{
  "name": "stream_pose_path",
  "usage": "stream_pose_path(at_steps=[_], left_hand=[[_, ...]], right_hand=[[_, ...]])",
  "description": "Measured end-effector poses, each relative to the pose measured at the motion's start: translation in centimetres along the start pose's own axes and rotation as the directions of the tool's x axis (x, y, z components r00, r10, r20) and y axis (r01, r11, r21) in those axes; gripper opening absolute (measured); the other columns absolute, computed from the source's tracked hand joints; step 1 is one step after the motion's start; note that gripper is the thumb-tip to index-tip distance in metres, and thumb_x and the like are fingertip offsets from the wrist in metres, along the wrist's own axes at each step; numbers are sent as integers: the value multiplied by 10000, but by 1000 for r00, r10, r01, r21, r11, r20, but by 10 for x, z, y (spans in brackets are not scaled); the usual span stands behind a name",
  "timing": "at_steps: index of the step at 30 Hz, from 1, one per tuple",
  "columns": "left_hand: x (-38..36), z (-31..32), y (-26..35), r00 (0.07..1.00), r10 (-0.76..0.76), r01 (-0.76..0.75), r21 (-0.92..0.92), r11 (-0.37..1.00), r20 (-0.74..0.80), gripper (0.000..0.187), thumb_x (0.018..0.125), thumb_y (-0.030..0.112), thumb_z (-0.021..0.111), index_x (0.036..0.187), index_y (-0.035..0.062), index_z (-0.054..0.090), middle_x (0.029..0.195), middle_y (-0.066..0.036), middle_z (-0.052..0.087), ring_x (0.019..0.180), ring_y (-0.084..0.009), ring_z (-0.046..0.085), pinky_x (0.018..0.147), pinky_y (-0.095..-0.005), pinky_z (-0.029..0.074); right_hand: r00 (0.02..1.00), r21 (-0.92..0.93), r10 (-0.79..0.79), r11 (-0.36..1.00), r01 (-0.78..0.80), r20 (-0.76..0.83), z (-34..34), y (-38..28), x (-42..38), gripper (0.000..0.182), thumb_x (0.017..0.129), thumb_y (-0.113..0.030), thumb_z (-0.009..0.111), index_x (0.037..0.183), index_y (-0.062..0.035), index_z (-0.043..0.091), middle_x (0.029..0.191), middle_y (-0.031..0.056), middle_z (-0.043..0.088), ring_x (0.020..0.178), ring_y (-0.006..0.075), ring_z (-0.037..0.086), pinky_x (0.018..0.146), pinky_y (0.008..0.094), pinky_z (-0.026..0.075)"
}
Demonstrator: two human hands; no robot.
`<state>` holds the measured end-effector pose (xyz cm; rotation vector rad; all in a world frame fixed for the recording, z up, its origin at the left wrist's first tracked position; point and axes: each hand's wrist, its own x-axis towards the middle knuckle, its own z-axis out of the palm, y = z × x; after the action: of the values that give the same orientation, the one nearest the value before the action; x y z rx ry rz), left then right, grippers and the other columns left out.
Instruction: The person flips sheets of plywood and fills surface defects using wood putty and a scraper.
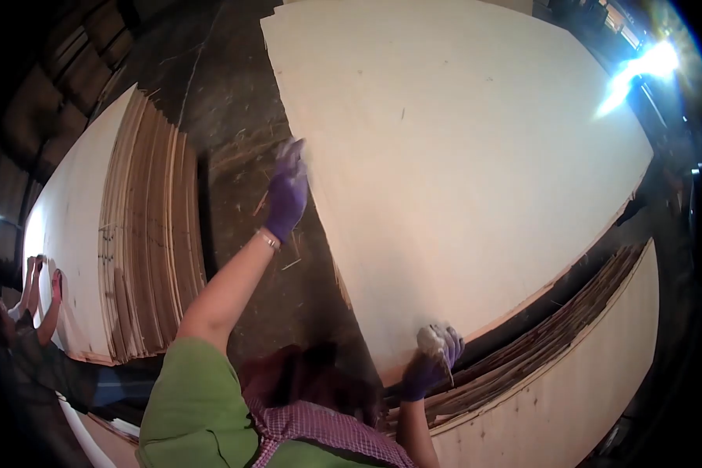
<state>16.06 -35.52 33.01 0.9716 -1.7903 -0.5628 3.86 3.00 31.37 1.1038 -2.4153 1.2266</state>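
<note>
A large pale wood veneer sheet (452, 156) spreads out in front of me, with ragged edges and a few small dark marks. My left hand (287, 189), in a purple glove with greyish fingers, is at the sheet's left edge, its fingers bent against that edge and slightly blurred. Close to the near corner, my right hand (435, 360) wears a matching glove. Its fingers are curled at the sheet's near right edge. The fingertips' undersides are hidden, and so is whatever lies beneath most of the sheet.
To the left leans a thick stack of veneer sheets (144, 226), with another person's hands (47, 281) on its far face. A second stack (554, 374) stands at lower right. Scraps litter the dark floor (242, 168). A bright lamp (659, 59) glares at upper right.
</note>
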Motion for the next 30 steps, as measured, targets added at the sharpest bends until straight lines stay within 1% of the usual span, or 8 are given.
stream_pose_path(at_steps=[1, 3, 5, 12, 22, 28, 29, 30], left_hand=[[9, 23, -9, 997, 67, -65, -66, 996, 26, 363, 934, 93, 464, 1285, 22, 520, 1321, -172, 523, 1284, -310, 448, 1094, -373, 307], [16, 47, -17, 990, 134, -126, -121, 985, 55, 374, 904, 79, 499, 1273, 32, 530, 1317, -172, 527, 1283, -327, 444, 1100, -403, 289], [17, 50, -9, 975, 155, -198, 306, 931, 160, 406, 840, 78, 554, 1246, 61, 552, 1319, -171, 522, 1282, -341, 437, 1096, -454, 267], [82, 62, -40, 967, 180, -220, 235, 947, 178, 420, 781, 55, 584, 1201, 64, 568, 1302, -161, 535, 1272, -363, 439, 1090, -482, 264], [147, 91, -88, 971, 205, -234, 293, 927, 127, 462, 734, 6, 554, 1193, 57, 579, 1278, -183, 546, 1278, -358, 432, 1097, -508, 254], [153, 94, -91, 972, 209, -231, 246, 941, 112, 403, 738, 23, 556, 1136, 56, 612, 1245, -165, 572, 1233, -354, 467, 1076, -506, 283], [153, 92, -85, 969, 208, -239, 282, 929, 135, 398, 743, 33, 566, 1138, 58, 609, 1244, -161, 572, 1230, -352, 469, 1069, -506, 292], [152, 89, -80, 967, 203, -244, 326, 913, 153, 393, 747, 42, 577, 1139, 61, 605, 1243, -157, 572, 1227, -351, 470, 1062, -506, 301]], right_hand=[[992, 7, 20, 1000, -19, -124, 4, -7, 5, 223, 915, -242, 503, 842, -101, 659, 921, 49, 673, 1020, 262, 594, 1020, 473, 369], [991, 1, 74, 997, -74, -112, 6, -9, 5, 229, 920, -240, 496, 830, -102, 655, 913, 49, 671, 1013, 263, 593, 1010, 476, 378], [987, 0, 122, 992, -123, -107, 13, -9, 8, 236, 925, -238, 489, 817, -103, 651, 905, 49, 670, 1007, 264, 593, 1001, 479, 387], [997, -94, 30, 995, -37, -75, 64, -28, 36, 311, 958, -264, 431, 829, -83, 648, 917, 66, 667, 991, 269, 590, 987, 477, 393], [997, -13, -1, 1000, 0, -80, 134, -58, 67, 351, 974, -283, 395, 870, -67, 652, 932, 78, 669, 982, 278, 589, 978, 472, 396], [995, 148, 55, 988, -42, -87, 118, -61, 92, 378, 983, -294, 373, 895, -57, 654, 942, 86, 670, 976, 282, 589, 974, 470, 398], [994, 204, 101, 975, -90, -46, 107, -62, 93, 376, 993, -299, 370, 1015, -26, 629, 1006, 108, 656, 991, 269, 583, 957, 442, 417], [991, 188, 110, 978, -94, -74, 98, -62, 91, 376, 993, -299, 370, 1015, -26, 629, 1006, 108, 656, 991, 269, 583, 957, 442, 417]])
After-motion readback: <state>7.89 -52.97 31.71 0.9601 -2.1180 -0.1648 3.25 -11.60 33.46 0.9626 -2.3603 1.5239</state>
